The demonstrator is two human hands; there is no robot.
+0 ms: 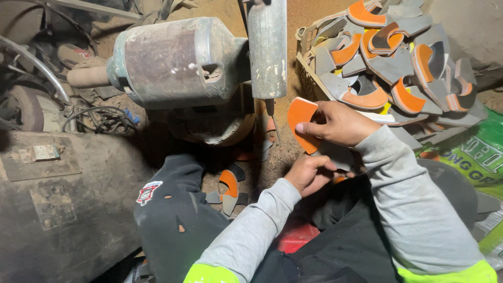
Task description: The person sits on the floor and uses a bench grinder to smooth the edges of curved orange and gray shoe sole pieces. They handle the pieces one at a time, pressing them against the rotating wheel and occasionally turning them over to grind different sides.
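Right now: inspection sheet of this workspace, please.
Surface: dirt floor, dusty.
Job's things: orange and grey sole piece held in front of the motor machine.
Clutter: crate heaped with sole pieces; loose pieces on the floor; green sack.
Grippers: right hand grips the piece's upper end; left hand holds its lower end.
Cables: black tangle left of the machine.
Surroundings: dark metal box at left; the person's knee.

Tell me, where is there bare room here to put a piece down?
Little. A sandy strip lies free between the machine and the hands. The basket of orange-and-grey pieces is heaped full; cables clutter the left; more pieces lie between the knees.
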